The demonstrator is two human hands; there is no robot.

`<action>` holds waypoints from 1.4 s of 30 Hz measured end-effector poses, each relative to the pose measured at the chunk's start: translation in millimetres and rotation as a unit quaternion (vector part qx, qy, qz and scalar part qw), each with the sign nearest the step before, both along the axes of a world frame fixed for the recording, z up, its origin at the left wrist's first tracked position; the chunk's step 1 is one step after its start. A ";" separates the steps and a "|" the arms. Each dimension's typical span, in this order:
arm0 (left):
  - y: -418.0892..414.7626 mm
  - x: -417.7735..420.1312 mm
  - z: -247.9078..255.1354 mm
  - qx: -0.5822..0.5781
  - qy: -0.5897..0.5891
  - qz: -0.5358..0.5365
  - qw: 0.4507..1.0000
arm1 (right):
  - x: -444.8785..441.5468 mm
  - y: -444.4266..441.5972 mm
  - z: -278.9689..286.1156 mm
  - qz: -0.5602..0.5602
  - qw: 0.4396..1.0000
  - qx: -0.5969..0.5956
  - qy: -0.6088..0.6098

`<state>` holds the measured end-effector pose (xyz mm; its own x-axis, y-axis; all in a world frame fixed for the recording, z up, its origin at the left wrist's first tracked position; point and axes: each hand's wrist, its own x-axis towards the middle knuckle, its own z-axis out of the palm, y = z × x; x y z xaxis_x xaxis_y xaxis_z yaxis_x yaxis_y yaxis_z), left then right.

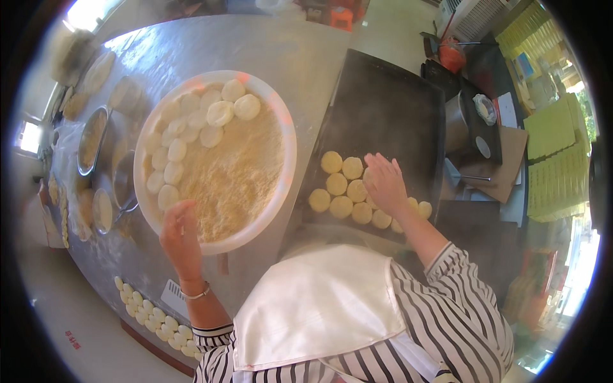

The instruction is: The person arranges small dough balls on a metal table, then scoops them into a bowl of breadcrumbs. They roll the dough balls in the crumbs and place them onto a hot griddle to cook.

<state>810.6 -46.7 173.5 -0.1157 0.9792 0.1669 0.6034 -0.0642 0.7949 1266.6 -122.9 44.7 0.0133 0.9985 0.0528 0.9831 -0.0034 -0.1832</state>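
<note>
My left hand [181, 237] is over the near left rim of a wide plastic basin [289, 158], fingers loosely bent and no object visible in them. Its fingertips are close to a pale round dough cake [168, 197]. Several more dough cakes [220, 113] lie along the basin's left and far sides, on a bed of tan crumbs or seeds [234, 186]. Palm down, my right hand [385, 184] reaches over a dark flat griddle [388, 110], hiding some of the crumb-coated cakes [341, 207] grouped at its near end. I cannot tell whether that palm touches a cake.
Rows of small pale dough pieces [153, 316] lie near the table's front left edge, beside a white slotted scraper [173, 298]. Metal bowls [93, 139] stand left of the basin. Right of the griddle are a metal pot [456, 119] and cardboard [507, 165]. Steam hazes the griddle.
</note>
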 end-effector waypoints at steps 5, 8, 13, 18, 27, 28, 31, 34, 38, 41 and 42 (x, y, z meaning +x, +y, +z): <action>4.2 -7.3 -5.9 -0.002 0.000 0.006 1.000 | -10.5 49.0 -5.8 0.000 0.998 0.003 0.061; 4.7 -13.3 -4.1 -0.014 0.012 0.028 0.999 | -13.4 60.5 -7.2 0.010 0.998 -0.057 0.005; 15.1 -31.2 -13.4 0.037 -0.016 0.012 0.999 | -12.5 60.6 -11.3 0.002 0.997 -0.081 -0.017; 54.8 -21.2 14.4 0.085 0.055 -0.042 0.994 | -37.1 86.0 41.7 0.016 0.990 0.134 0.049; 197.6 40.0 7.2 0.055 0.166 -0.224 0.959 | -160.9 220.0 120.5 0.194 0.950 0.187 0.158; 206.2 46.9 7.9 0.004 0.178 -0.237 0.955 | -168.1 230.5 111.3 0.206 0.950 0.177 0.156; 218.3 59.2 6.4 -0.006 0.248 -0.259 0.933 | -186.5 241.7 99.1 0.194 0.963 0.158 0.095; 204.0 62.0 11.8 0.019 0.233 -0.216 0.948 | -193.9 235.5 110.3 0.197 0.971 0.121 0.065; 185.7 46.1 4.4 0.055 0.153 -0.229 0.960 | -203.6 211.1 119.0 0.207 0.970 0.081 0.098; 174.0 32.3 8.5 -0.006 0.091 -0.219 0.972 | -210.9 188.1 119.1 0.202 0.969 0.057 0.129; 170.7 27.2 10.7 -0.027 0.059 -0.214 0.975 | -212.1 181.9 118.6 0.210 0.968 0.052 0.130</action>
